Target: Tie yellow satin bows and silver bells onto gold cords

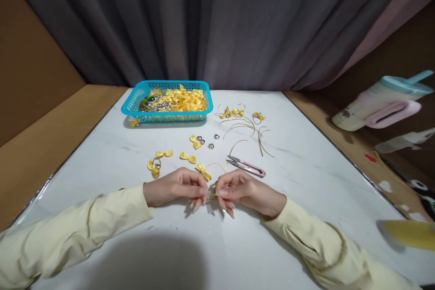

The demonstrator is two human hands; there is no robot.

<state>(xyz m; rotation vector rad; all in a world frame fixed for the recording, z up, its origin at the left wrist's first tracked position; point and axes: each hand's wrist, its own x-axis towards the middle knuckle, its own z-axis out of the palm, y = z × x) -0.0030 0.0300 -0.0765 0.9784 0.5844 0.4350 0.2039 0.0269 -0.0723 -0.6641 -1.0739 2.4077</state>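
My left hand (183, 186) and my right hand (245, 191) meet low over the table, thumbs and fingertips pinched. Between them runs a short stretch of thin gold cord (212, 195), gripped at both sides; much of it is hidden by the fingers. Just beyond my left fingertips lies a yellow ribbon bow (204, 171). Further yellow bows (188, 157) are scattered to the left, one with a gold ring (155, 167) of cord around it. Pink-handled thread snips (246, 166) rest beyond my right hand. Several silver heart-shaped gems (211, 146) lie further back.
A blue plastic basket (166, 118) with bows, gems and cord stands at the back left. Loose gold cords (238, 125) and looped bows (258, 116) lie at the back right. A tumbler (362, 103) stands beyond the table's right edge; a yellow object (409, 234) is nearer.
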